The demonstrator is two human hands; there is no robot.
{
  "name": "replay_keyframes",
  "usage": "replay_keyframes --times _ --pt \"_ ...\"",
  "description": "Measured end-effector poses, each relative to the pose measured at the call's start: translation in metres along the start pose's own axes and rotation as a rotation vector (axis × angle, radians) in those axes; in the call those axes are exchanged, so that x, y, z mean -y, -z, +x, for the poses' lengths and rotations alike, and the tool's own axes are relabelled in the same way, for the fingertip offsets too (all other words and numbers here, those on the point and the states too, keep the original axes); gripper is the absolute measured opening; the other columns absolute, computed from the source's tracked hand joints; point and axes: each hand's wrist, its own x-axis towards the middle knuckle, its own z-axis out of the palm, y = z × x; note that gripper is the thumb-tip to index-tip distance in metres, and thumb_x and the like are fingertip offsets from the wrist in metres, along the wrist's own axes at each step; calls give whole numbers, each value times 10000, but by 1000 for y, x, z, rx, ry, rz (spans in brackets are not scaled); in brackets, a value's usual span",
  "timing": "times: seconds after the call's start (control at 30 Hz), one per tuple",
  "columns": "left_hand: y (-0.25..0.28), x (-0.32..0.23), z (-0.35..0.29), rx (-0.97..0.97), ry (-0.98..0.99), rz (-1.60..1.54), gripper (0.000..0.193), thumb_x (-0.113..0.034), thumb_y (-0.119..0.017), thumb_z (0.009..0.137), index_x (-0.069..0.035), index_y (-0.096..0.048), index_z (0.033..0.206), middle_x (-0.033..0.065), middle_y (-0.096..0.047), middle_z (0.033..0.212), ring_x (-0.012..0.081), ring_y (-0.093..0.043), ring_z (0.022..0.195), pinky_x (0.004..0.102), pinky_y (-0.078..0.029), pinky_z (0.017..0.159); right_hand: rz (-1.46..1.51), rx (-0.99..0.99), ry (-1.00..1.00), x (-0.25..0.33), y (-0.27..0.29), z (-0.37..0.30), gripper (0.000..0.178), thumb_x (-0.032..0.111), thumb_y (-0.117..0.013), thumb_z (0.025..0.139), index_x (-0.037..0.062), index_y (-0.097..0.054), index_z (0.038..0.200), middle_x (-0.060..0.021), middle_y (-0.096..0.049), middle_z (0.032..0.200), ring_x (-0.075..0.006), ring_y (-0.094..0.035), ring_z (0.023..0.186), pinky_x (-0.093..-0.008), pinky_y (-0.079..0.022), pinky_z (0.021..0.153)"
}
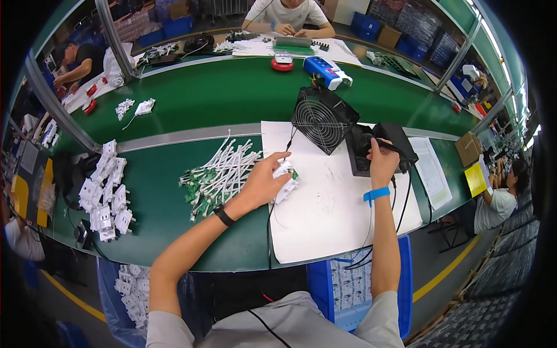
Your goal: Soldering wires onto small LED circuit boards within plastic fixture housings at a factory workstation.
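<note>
My left hand (268, 178) is closed around a white plastic housing (284, 184) with a bit of green circuit board at its edge, over the left part of a white sheet (325, 220). My right hand (383, 161) grips the black handle of a soldering iron (390, 146) at a black box-shaped stand (361, 165); the tip is hidden in the stand. Just left of my left hand lies a heap of small green boards with white wires (223, 174). A black fan with a round wire grille (322, 123) stands tilted between and beyond my hands.
White housings (104, 191) are piled at the left. Below the table edge are a bin of white parts (132, 293) and a blue crate (324, 290). Black cords hang beside my right forearm. Printed papers (430, 174) lie right; a co-worker (290, 20) sits opposite, beyond a green belt (220, 87).
</note>
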Motion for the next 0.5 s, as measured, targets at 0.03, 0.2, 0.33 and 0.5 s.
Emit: replay_keyframes --times 0.03,0.2,0.33,0.5 --pt "-2 1 0 -3 -1 1 547 -157 -742 888 -59 -590 1405 215 -703 1100 316 -652 1045 398 -512 953 -63 -33 25 1 -3 0 204 149 -737 939 -12 -700 1058 -80 -695 703 -126 -636 573 -272 -490 552" --pt "-15 0 6 11 -6 36 522 -165 -752 880 -55 -609 1370 239 -696 1096 311 -659 994 389 -517 905 -91 -150 145 1 -1 -5 165 127 -725 945 -7 -686 1033 -63 -679 704 -118 -620 608 -266 -484 589" --pt "-5 -10 9 56 137 -10 410 -147 -763 865 -20 -628 1230 216 -719 968 264 -671 869 360 -512 791 -23 -284 269 20 4 -14 149 127 -707 967 -8 -648 989 -42 -649 753 -103 -591 687 -251 -470 635" --pt "-5 5 29 -1 -34 56 356 -128 -772 844 -19 -622 1148 183 -730 893 271 -689 830 364 -510 764 150 -332 396 33 27 -40 109 78 -656 1001 12 -593 943 -28 -573 849 -94 -556 781 -238 -466 695"
